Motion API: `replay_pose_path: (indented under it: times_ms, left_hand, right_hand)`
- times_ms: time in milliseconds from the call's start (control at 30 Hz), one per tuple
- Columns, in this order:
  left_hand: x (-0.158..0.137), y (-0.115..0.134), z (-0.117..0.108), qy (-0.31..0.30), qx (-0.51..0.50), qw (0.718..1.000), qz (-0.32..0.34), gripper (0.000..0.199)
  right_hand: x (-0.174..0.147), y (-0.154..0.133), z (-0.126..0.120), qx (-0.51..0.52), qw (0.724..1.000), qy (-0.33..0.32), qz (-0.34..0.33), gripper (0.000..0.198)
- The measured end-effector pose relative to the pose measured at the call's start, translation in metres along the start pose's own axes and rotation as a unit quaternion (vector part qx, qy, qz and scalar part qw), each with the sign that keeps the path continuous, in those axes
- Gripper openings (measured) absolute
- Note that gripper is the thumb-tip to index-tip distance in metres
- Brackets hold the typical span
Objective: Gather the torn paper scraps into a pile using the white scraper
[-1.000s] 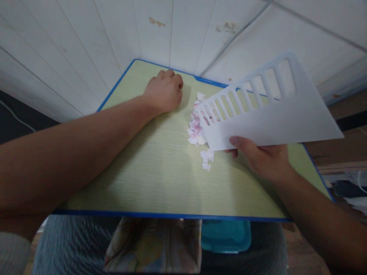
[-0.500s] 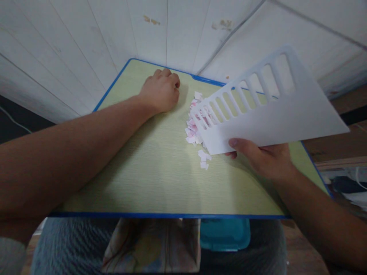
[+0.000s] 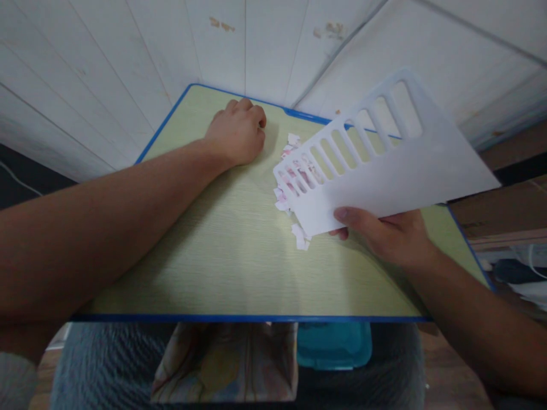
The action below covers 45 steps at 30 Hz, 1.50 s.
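One slotted white sheet (image 3: 376, 185), slanting over one worktop (image 3: 231, 256), is pinched at its near edge in one right hand's (image 3: 388, 233) grip. Paper scraps (image 3: 281, 200), too overlapped to count, lie under and beside the sheet's left end; one left hand (image 3: 239, 132) rests left of it, fingers curled, contents impossible to tell. Advised handling: low and slow, lest light scraps scatter.

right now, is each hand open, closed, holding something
Left hand: loosely closed on the table, palm hidden.
Right hand: closed, holding the white slotted sheet.
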<state>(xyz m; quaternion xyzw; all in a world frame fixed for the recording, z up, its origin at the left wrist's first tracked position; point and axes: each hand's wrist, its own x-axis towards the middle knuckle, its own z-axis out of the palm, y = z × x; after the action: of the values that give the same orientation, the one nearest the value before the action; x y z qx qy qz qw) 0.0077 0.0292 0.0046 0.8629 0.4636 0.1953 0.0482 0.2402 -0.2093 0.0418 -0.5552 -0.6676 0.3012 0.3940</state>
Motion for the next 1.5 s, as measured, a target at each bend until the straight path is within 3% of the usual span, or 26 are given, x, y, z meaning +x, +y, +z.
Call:
replay_pose_path:
  times_ms: [167, 333, 533, 767, 1000, 1233, 1500]
  left_hand:
    - [0.002, -0.003, 0.003, 0.009, 0.001, 1.0, 0.007, 0.047]
    - [0.001, -0.003, 0.003, 0.008, -0.01, 1.0, 0.008, 0.048]
    - [0.0, -0.001, 0.001, 0.001, 0.002, 1.0, 0.004, 0.048]
    - [-0.001, 0.004, -0.004, -0.01, -0.011, 1.0, -0.011, 0.048]
    - [-0.001, 0.005, -0.003, 0.001, -0.013, 1.0, -0.006, 0.05]
    - [-0.001, 0.006, -0.004, -0.009, -0.005, 1.0, -0.012, 0.05]
    - [0.002, -0.004, 0.004, 0.016, -0.012, 1.0, 0.01, 0.047]
  right_hand:
    - [0.001, -0.002, 0.0, -0.015, 0.999, 0.025, 0.016, 0.034]
    - [0.002, -0.003, 0.001, 0.032, 0.999, -0.021, 0.024, 0.03]
    - [0.002, -0.005, 0.001, 0.023, 0.999, -0.014, 0.02, 0.036]
    - [-0.004, -0.016, 0.002, 0.019, 0.995, -0.093, 0.01, 0.032]
    - [-0.003, -0.01, 0.002, -0.012, 0.999, -0.028, 0.023, 0.04]
    - [-0.003, -0.014, 0.002, 0.002, 0.997, -0.081, 0.017, 0.035]
    - [-0.006, -0.01, 0.0, 0.009, 0.996, -0.082, 0.021, 0.033]
